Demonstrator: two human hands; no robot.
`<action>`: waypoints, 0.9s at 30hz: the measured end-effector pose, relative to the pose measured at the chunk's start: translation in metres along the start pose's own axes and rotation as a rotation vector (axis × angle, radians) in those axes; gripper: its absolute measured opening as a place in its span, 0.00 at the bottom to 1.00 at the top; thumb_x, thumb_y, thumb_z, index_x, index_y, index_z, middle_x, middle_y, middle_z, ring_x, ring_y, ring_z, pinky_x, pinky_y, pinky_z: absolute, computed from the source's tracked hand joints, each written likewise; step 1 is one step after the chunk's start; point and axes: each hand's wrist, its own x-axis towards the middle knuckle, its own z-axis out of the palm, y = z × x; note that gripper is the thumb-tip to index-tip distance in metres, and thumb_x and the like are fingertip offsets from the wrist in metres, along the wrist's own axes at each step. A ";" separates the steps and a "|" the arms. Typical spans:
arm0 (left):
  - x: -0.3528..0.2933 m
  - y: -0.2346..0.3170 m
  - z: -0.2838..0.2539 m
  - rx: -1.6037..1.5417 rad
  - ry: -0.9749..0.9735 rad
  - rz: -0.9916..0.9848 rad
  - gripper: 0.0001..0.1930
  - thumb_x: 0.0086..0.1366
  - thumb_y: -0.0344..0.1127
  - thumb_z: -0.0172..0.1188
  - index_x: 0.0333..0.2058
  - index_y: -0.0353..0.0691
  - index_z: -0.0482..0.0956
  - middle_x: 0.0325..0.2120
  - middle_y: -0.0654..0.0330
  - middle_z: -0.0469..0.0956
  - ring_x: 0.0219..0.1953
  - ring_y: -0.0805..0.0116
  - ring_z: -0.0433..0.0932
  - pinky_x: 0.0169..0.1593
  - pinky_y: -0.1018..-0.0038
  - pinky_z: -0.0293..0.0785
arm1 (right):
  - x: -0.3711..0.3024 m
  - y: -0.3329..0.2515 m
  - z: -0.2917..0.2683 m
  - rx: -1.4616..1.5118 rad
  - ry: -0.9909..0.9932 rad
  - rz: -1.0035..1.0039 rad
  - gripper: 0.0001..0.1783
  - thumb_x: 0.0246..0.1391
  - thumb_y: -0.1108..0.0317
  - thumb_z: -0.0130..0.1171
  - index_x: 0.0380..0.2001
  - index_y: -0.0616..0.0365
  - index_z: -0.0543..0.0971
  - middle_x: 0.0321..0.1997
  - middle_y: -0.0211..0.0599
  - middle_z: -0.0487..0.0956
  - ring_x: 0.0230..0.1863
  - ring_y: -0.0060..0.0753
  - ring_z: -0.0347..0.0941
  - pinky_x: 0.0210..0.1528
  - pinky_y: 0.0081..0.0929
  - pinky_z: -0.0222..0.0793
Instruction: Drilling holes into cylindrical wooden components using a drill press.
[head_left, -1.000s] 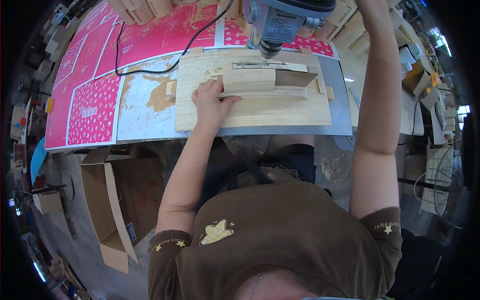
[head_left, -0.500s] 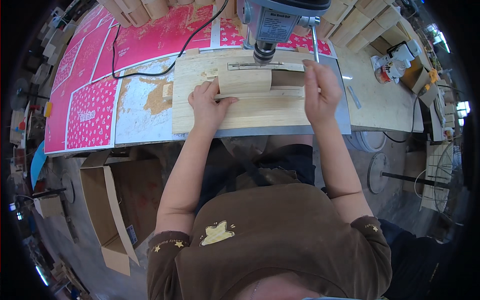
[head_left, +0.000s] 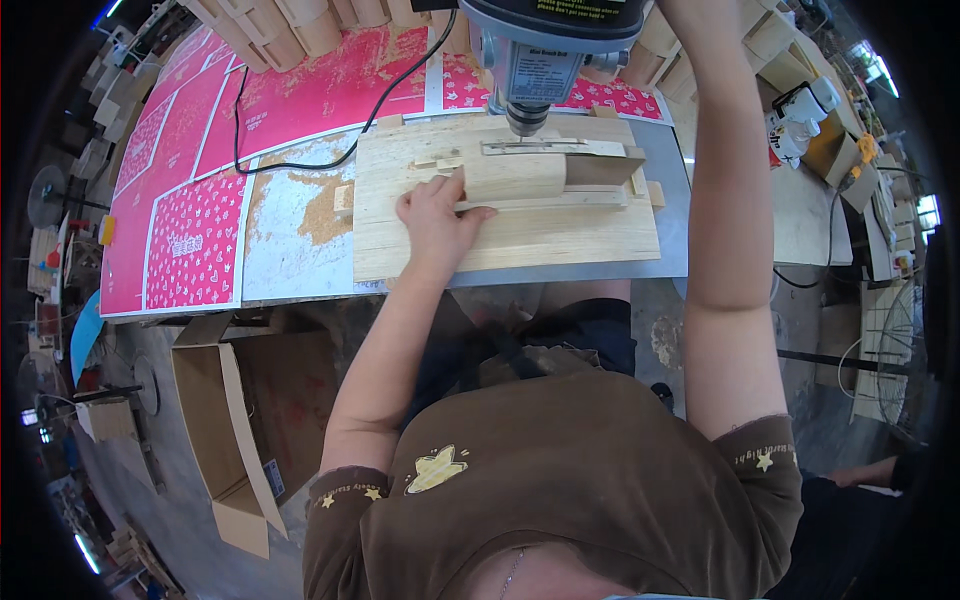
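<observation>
The person's left hand (head_left: 438, 222) has its fingers bent closely about the left end of a pale, smooth wooden block with a rounded face (head_left: 520, 178), the thumb lying along the near side. The block stretches rightward from these fingers, and a flat brown panel (head_left: 606, 168) shows at its far right. Just to the right of the thumb runs a narrow, straight, pale wooden strip (head_left: 575, 203), along the block's near side. Under the fingers and all this is a broad rectangular board of light wood (head_left: 530, 245), on the surface (head_left: 815, 225).

Beyond the fingers and to the right, a grey-blue bench drill (head_left: 545, 75) points its ribbed metal chuck (head_left: 527, 119) down over the block's far side. The right arm (head_left: 732, 190) reaches up past the upper edge; the right hand is out of view, so whether its fingers are wide or narrow cannot be told.

Left of the holding fingers lie tan sawdust (head_left: 318, 212) and a pink sheet with white patterns (head_left: 190, 225); farther beyond them loops a thin black cable (head_left: 300, 167).
</observation>
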 end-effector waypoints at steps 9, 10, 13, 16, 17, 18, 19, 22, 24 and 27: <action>0.000 0.011 0.013 -0.057 0.031 0.013 0.29 0.41 0.45 0.69 0.45 0.47 0.75 0.28 0.67 0.73 0.38 0.66 0.69 0.49 0.62 0.51 | -0.068 0.002 -0.035 0.032 0.000 -0.068 0.13 0.57 0.67 0.49 0.24 0.65 0.76 0.14 0.27 0.66 0.20 0.10 0.60 0.22 0.15 0.53; 0.000 0.010 0.012 -0.060 0.039 0.018 0.29 0.41 0.45 0.69 0.45 0.47 0.75 0.28 0.67 0.73 0.38 0.66 0.69 0.49 0.62 0.51 | -0.090 0.002 -0.037 0.044 -0.030 -0.093 0.13 0.57 0.68 0.49 0.24 0.65 0.76 0.14 0.26 0.67 0.20 0.11 0.61 0.23 0.15 0.54; -0.001 0.010 0.013 -0.070 0.048 0.032 0.28 0.41 0.45 0.69 0.45 0.48 0.76 0.28 0.67 0.73 0.38 0.65 0.69 0.50 0.63 0.51 | -0.146 0.020 -0.013 0.122 0.052 -0.167 0.04 0.49 0.75 0.56 0.22 0.61 0.76 0.16 0.34 0.70 0.19 0.32 0.66 0.25 0.26 0.61; -0.001 0.011 0.013 -0.061 0.037 0.017 0.29 0.41 0.45 0.69 0.45 0.48 0.76 0.28 0.67 0.73 0.38 0.65 0.69 0.50 0.62 0.51 | -0.171 0.051 0.023 0.157 0.084 -0.256 0.02 0.48 0.76 0.55 0.26 0.62 0.77 0.19 0.35 0.72 0.21 0.35 0.67 0.32 0.30 0.63; -0.001 0.011 0.013 -0.064 0.035 0.021 0.29 0.41 0.45 0.69 0.46 0.48 0.76 0.28 0.67 0.73 0.38 0.65 0.69 0.50 0.62 0.51 | -0.174 0.060 0.033 0.168 0.120 -0.301 0.02 0.48 0.77 0.55 0.26 0.62 0.77 0.20 0.36 0.73 0.23 0.36 0.67 0.35 0.31 0.63; -0.001 0.010 0.014 -0.065 0.037 0.024 0.30 0.41 0.45 0.69 0.46 0.48 0.75 0.28 0.67 0.73 0.38 0.65 0.69 0.50 0.62 0.51 | -0.175 0.066 0.039 0.193 0.171 -0.336 0.03 0.47 0.78 0.55 0.27 0.62 0.77 0.22 0.36 0.73 0.24 0.38 0.68 0.37 0.33 0.62; -0.001 0.010 0.014 -0.062 0.043 0.025 0.30 0.41 0.45 0.69 0.46 0.48 0.75 0.28 0.67 0.73 0.38 0.65 0.69 0.50 0.62 0.51 | -0.175 0.069 0.042 0.236 0.174 -0.340 0.04 0.45 0.78 0.55 0.28 0.61 0.76 0.21 0.36 0.72 0.26 0.39 0.67 0.38 0.34 0.61; -0.001 0.009 0.014 -0.039 0.079 0.035 0.30 0.41 0.45 0.69 0.47 0.49 0.75 0.28 0.67 0.73 0.38 0.65 0.69 0.50 0.62 0.51 | -0.163 0.059 0.025 0.158 0.104 -0.425 0.02 0.45 0.78 0.55 0.25 0.61 0.76 0.19 0.35 0.70 0.24 0.39 0.66 0.33 0.32 0.61; -0.001 0.010 0.014 -0.031 0.052 0.026 0.31 0.41 0.45 0.69 0.47 0.49 0.75 0.28 0.67 0.73 0.38 0.65 0.69 0.50 0.62 0.51 | -0.143 0.041 0.004 0.211 0.146 -0.512 0.05 0.51 0.77 0.51 0.24 0.65 0.75 0.21 0.35 0.72 0.25 0.30 0.67 0.34 0.26 0.64; 0.002 0.014 0.010 -0.063 0.004 -0.043 0.30 0.39 0.45 0.70 0.45 0.49 0.76 0.28 0.67 0.73 0.38 0.66 0.70 0.50 0.62 0.51 | -0.087 0.020 -0.018 0.039 0.155 -0.258 0.08 0.51 0.70 0.53 0.24 0.64 0.75 0.18 0.35 0.70 0.22 0.29 0.66 0.29 0.26 0.61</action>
